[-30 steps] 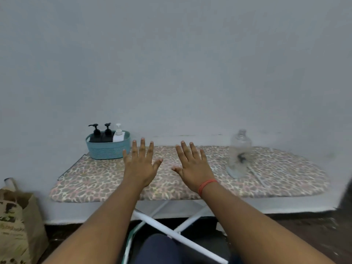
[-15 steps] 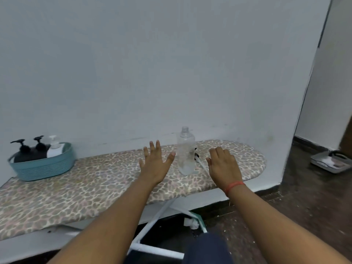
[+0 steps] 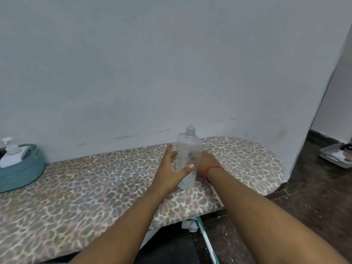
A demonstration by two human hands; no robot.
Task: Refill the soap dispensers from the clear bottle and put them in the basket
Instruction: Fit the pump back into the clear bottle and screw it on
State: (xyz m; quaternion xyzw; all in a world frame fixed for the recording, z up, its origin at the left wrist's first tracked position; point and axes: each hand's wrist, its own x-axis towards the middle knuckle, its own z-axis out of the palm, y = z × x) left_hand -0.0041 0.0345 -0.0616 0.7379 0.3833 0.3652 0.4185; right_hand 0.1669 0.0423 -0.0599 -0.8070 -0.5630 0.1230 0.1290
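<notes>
Currently the clear bottle (image 3: 189,157) stands upright on the ironing board (image 3: 95,187), uncapped neck up; left hand (image 3: 171,168) grips its side, right hand (image 3: 206,161) behind it, grip indeterminate

— Where's the clear bottle (image 3: 188,155)?
— Centre of the frame, upright, uncapped, threaded neck bare, almost empty.
— The dispensers?
— One white pump dispenser (image 3: 11,156) at the far left edge, upright inside the teal ribbed basket (image 3: 21,174).
</notes>
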